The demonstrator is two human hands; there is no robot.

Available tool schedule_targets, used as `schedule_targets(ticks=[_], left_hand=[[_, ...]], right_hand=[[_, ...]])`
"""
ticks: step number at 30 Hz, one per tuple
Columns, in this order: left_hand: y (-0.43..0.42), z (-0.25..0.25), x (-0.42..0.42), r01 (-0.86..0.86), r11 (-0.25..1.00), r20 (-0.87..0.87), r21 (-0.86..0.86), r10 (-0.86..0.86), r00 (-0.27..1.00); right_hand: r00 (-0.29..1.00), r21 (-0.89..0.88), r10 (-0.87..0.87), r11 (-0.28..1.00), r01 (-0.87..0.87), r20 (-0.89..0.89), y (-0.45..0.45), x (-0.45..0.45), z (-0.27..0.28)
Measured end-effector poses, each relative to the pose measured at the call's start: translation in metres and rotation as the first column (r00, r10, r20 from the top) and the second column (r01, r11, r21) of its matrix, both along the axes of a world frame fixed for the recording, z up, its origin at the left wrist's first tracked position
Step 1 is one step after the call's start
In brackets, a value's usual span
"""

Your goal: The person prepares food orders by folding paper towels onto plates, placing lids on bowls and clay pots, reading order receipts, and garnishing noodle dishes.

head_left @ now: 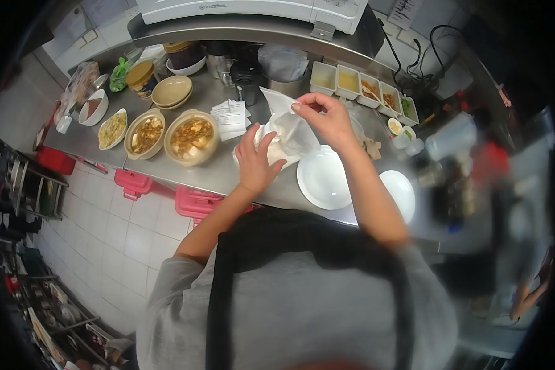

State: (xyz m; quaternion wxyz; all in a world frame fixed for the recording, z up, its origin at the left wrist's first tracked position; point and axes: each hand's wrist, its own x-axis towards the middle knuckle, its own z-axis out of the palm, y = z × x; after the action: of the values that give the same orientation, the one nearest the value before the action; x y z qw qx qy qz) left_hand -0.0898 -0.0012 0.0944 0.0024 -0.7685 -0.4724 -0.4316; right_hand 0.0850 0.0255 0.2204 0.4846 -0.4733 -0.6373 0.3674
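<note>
Over the steel counter, my right hand [330, 125] pinches the upper edge of a thin white translucent sheet [300, 132], which looks like a plastic bag or wrap. Its pointed corner is lifted up. My left hand [257, 163] has its fingers spread and lies against the white bundle at the sheet's lower left. What the bundle contains is hidden. A round white plate [325, 179] lies just below the sheet, under my right forearm. Behind my left hand are several white paper slips [230, 118].
Left of my hands stand two clay pots of food [191, 137] [144, 134] and an oval dish [112, 129]. White containers of ingredients [346, 82] line the back right. A second white plate [398, 194] lies right of my forearm. Pink bins [197, 202] sit below the counter edge.
</note>
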Motion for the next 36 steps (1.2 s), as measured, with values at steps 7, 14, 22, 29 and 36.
schedule_targets(ticks=[7, 14, 22, 29, 36], left_hand=[[0.023, 0.066, 0.006, 0.086, 0.989, 0.403, 0.124, -0.129, 0.906], [0.035, 0.074, -0.001, 0.198, 0.98, 0.436, 0.016, -0.185, 0.881], [0.016, 0.064, -0.023, 0.27, 0.962, 0.522, -0.036, -0.212, 0.826], [0.015, 0.05, -0.034, 0.385, 0.921, 0.622, -0.055, -0.27, 0.735], [0.01, 0.048, -0.038, 0.475, 0.88, 0.64, -0.015, -0.356, 0.681]], right_hand=[[0.984, -0.157, -0.031, 0.988, 0.003, -0.177, -0.001, -0.002, 0.0], [0.998, -0.088, -0.012, 0.996, 0.006, -0.06, 0.008, -0.012, -0.01], [0.925, -0.269, 0.081, 0.944, -0.191, -0.37, 0.004, -0.023, -0.011], [0.959, -0.162, -0.003, 0.986, -0.045, -0.284, 0.013, -0.022, -0.021], [0.964, -0.1, 0.047, 0.992, -0.076, -0.263, 0.003, -0.036, -0.034]])
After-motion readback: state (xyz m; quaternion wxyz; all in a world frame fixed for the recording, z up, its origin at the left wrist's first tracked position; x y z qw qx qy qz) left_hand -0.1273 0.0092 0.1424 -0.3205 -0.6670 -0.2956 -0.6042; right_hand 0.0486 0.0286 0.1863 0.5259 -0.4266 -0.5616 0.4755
